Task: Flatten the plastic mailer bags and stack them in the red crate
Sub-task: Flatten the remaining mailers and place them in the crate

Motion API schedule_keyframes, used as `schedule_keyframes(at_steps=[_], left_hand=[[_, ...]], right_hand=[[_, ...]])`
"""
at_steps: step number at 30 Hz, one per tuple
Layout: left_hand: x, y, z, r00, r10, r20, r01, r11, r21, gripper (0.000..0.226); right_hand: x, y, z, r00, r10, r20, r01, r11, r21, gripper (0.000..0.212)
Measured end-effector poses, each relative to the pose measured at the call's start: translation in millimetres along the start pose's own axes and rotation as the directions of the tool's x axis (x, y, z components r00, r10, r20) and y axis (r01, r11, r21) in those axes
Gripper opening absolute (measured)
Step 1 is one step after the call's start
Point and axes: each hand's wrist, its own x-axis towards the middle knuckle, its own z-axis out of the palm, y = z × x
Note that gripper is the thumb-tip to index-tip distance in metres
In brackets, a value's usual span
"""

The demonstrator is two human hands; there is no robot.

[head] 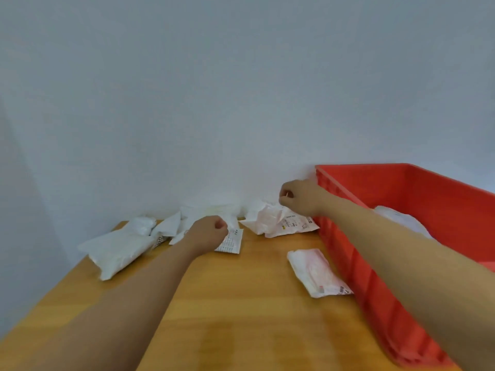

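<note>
Several white plastic mailer bags lie crumpled along the far edge of the wooden table (pixel 241 311). My left hand (pixel 207 232) is curled and grips the edge of a labelled white mailer (pixel 231 243) in the middle. My right hand (pixel 300 196) pinches the top of a crumpled pinkish mailer (pixel 270 220) just left of the red crate (pixel 356 253). The crate stands at the right, with a flattened white bag (pixel 401 219) inside it, partly hidden by my right forearm.
A folded pink-tinted mailer (pixel 318 273) lies against the crate's near left wall. A large puffy white mailer (pixel 117 250) sits near the table's left edge, with smaller ones (pixel 171 223) behind it. A pale wall closes the back of the table.
</note>
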Motion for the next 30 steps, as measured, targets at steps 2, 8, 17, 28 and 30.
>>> schedule_keyframes(at_steps=[2, 8, 17, 28, 30], left_hand=[[-15, -31, 0, 0.998, -0.056, 0.016, 0.056, 0.998, 0.027, 0.030], [-50, -130, 12, 0.952, -0.304, -0.015, 0.304, 0.953, -0.013, 0.043], [-57, -199, -5, 0.731, -0.641, -0.234, 0.515, 0.744, -0.426, 0.062], [-6, -261, -57, 0.450, -0.882, -0.137, 0.417, 0.344, -0.841, 0.101], [3, -266, -59, 0.447, -0.886, -0.120, 0.418, 0.326, -0.848, 0.096]], right_hand=[[3, -14, 40, 0.998, 0.014, 0.053, -0.017, 0.997, 0.069, 0.013], [-10, -47, 167, 0.975, 0.136, 0.177, -0.196, 0.900, 0.390, 0.021], [-13, -75, 258, 0.972, 0.136, 0.193, -0.170, 0.970, 0.171, 0.051], [-13, -77, 278, 0.980, 0.132, 0.149, -0.139, 0.990, 0.034, 0.053], [-13, -76, 278, 0.980, 0.136, 0.143, -0.142, 0.989, 0.034, 0.052]])
